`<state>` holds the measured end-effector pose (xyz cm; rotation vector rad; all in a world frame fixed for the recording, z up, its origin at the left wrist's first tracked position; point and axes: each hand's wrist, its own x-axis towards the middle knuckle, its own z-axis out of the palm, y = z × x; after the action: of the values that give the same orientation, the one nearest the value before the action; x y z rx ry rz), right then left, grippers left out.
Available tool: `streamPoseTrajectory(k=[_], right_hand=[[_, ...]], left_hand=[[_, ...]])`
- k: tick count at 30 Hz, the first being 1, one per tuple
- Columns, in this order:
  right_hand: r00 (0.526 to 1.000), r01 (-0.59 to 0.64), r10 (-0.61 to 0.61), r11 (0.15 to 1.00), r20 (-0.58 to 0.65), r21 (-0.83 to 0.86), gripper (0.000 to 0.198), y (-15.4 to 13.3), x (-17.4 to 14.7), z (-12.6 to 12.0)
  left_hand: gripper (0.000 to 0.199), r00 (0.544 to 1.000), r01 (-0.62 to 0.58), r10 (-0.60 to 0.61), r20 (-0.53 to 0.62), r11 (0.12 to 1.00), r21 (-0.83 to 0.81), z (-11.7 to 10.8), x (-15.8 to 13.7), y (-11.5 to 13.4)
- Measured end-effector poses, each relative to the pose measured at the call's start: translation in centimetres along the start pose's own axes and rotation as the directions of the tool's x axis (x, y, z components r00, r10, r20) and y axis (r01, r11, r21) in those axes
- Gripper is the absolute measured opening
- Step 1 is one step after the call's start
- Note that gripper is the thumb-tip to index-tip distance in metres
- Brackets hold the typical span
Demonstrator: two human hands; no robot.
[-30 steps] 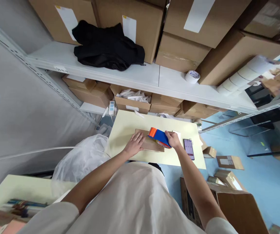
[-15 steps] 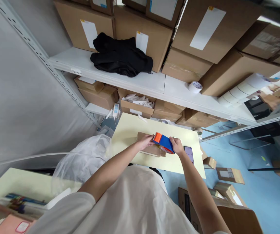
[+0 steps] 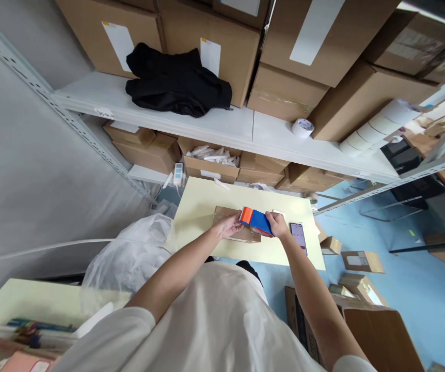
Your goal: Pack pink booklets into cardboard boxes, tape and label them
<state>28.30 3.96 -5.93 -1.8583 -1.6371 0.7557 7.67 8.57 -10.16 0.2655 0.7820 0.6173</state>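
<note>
My right hand is wrapped round the rear of a blue and orange tape dispenser, held tilted above a brown cardboard box. At the dispenser's orange front end, the fingers of my left hand are bent together against its toothed edge. Whether they pinch the loose end of the tape is too small to tell. The box lies flat on a pale yellow table, partly hidden beneath my hands and the dispenser. A phone with a lit screen lies right of my right hand.
Behind the table stands a white shelf with cartons, a black garment and tape rolls. A clear plastic bag bulges at the table's left. Several cardboard boxes lie on the blue floor at right.
The view has shifted slightly. The dispenser has turned a little, so its tape roll shows less underneath. Both hands stay at its two ends.
</note>
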Motion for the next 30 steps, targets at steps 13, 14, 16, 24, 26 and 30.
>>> streamPoseTrajectory(k=[13,14,16,24,26,30], right_hand=[[0.998,-0.027,0.025,0.999,0.054,0.038,0.052,-0.2,0.0,-0.2],[0.998,-0.025,0.023,0.999,0.055,0.024,0.052,-0.2,0.0,-0.5],[0.999,-0.004,0.006,0.999,0.045,-0.033,0.053,-0.2,0.0,-1.2],[0.996,0.048,-0.02,0.939,0.085,-0.34,0.054,-0.9,-0.1,-1.5],[0.996,0.051,-0.017,0.921,0.092,-0.387,0.054,-1.3,0.0,-0.8],[0.997,0.036,-0.003,0.896,0.076,-0.442,0.053,-1.5,0.1,-0.2]], left_hand=[[0.016,0.978,-0.115,0.164,-0.127,0.939,0.324,-0.1,-1.2,1.5],[0.017,0.974,-0.125,0.18,-0.14,0.935,0.331,-0.3,-1.4,1.6],[0.02,0.952,-0.174,0.252,-0.175,0.912,0.371,-1.6,-1.9,2.6],[0.022,0.83,-0.178,0.467,-0.305,0.74,0.649,-9.3,-4.2,5.9],[0.019,0.814,-0.184,0.49,-0.312,0.727,0.662,-10.1,-3.8,5.1],[0.016,0.785,-0.194,0.526,-0.326,0.71,0.677,-10.3,-2.4,3.0]])
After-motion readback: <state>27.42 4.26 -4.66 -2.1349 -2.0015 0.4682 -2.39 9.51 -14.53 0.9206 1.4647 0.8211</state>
